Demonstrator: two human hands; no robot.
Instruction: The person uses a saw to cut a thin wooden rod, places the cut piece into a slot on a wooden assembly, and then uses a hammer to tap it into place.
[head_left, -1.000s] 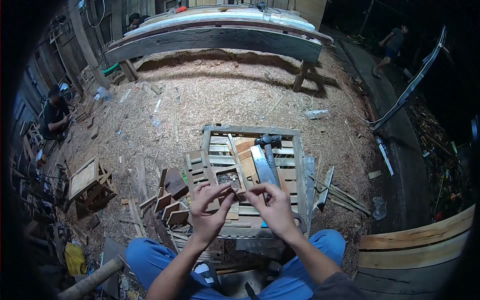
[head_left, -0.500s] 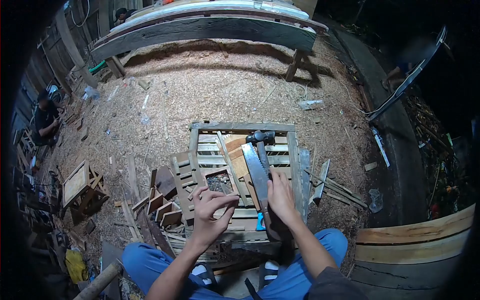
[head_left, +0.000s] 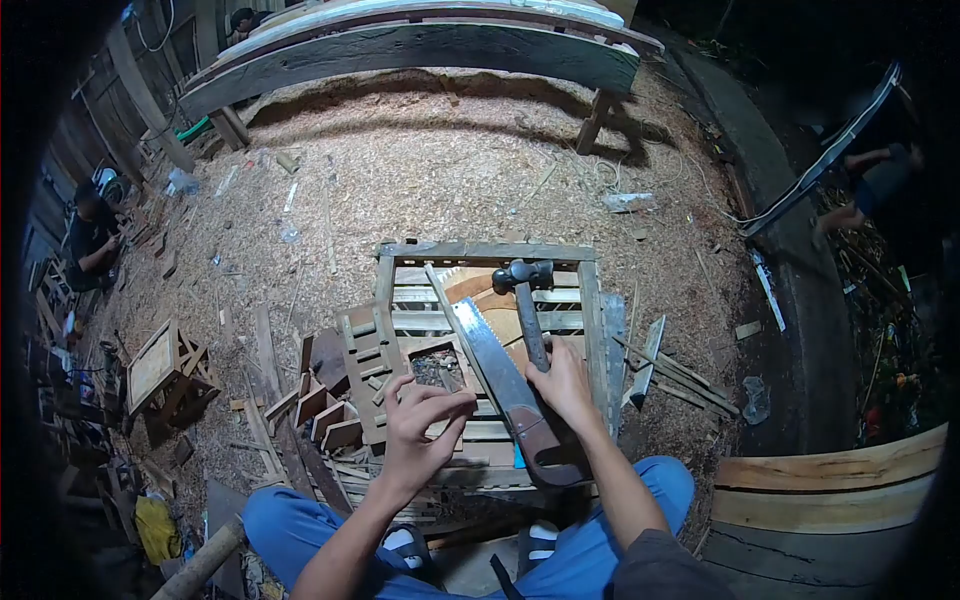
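My right hand (head_left: 562,385) is closed round the handle of a hammer (head_left: 530,315), whose dark head points away from me. Just left of it lies a handsaw (head_left: 485,350) with a brown handle towards me. My left hand (head_left: 425,425) is held in a pinch over the near part of a slatted wooden frame (head_left: 490,250); anything between its fingertips is too small to make out. Beside that hand, a small square tray (head_left: 465,372) holds tiny dark pieces. Flat wood pieces (head_left: 490,295) lie under the tools, and a bit of blue (head_left: 519,455) shows beside the saw handle.
Wood offcuts (head_left: 335,410) are piled left of the frame, and sticks (head_left: 680,375) lie to its right. A long bench (head_left: 420,60) stands across the shavings-covered ground. One person (head_left: 92,240) sits at far left; another (head_left: 880,185) is at right. Planks (head_left: 830,470) lie near right.
The handsaw has shifted left and turned, baring its brown handle. My right hand now grips the hammer, its handle more exposed. My left hand stays put. The person at right has come into fuller view.
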